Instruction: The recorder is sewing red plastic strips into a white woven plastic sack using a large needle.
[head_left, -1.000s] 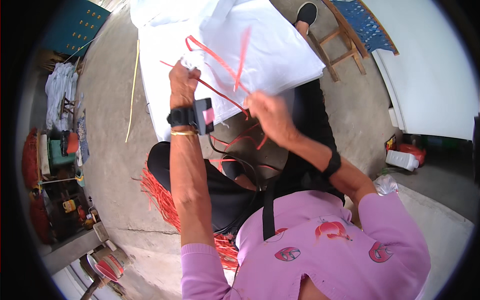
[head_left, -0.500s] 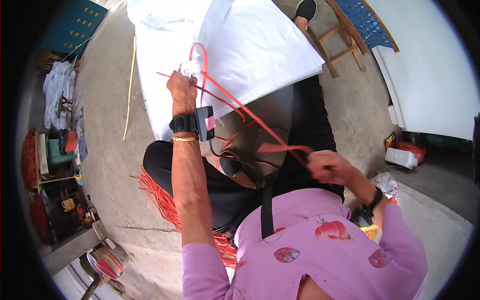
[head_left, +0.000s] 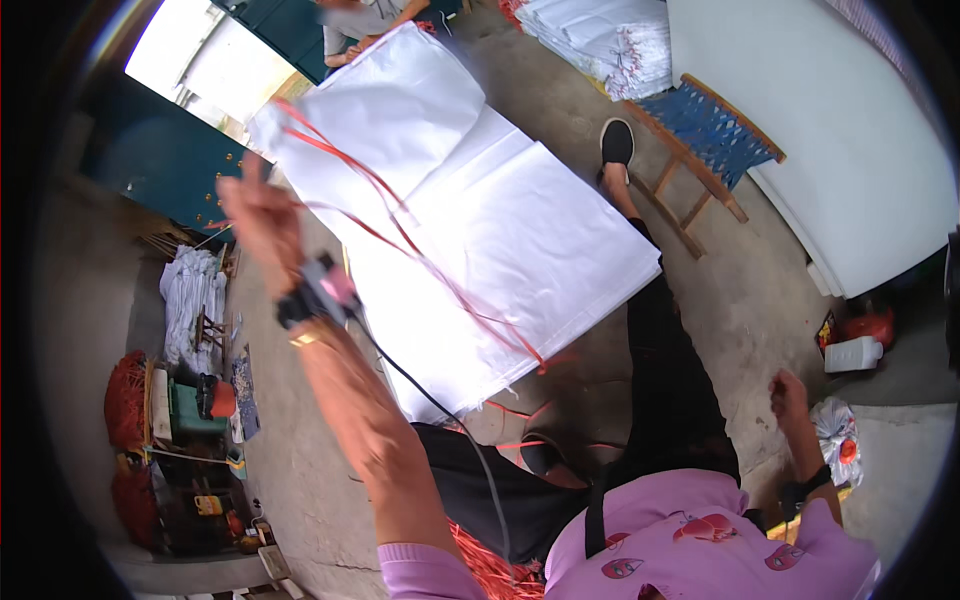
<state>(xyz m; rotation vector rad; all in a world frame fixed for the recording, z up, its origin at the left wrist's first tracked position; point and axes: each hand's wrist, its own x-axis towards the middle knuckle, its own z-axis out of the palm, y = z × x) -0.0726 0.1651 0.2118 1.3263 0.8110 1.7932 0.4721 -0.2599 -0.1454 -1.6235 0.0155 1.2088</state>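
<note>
A flat stack of white woven sacks [head_left: 480,220] lies before me, its near edge by my knees. Loose red plastic strap [head_left: 405,235] trails lengthwise over the top sack. At the stack's left edge is my left hand [head_left: 262,215], raised and smeared by motion. Red strap shows on both sides of its closed fingers. My right hand [head_left: 788,395] hangs low at my right side, away from the sacks; its fingers are curled with nothing visible in them. A cable runs from the device on my left wrist toward my lap.
Beyond the stack sits another person [head_left: 365,30]. A wooden stool with a blue woven seat [head_left: 700,130] stands at right, near more folded white sacks [head_left: 600,40]. A red strap bundle [head_left: 490,560] lies by my left leg; a white jug [head_left: 853,354] stands right.
My left hand has swung left, away from the bunched white sack end, which no longer shows gathered. My right hand has let go of the strap and moved right. The view has shifted.
</note>
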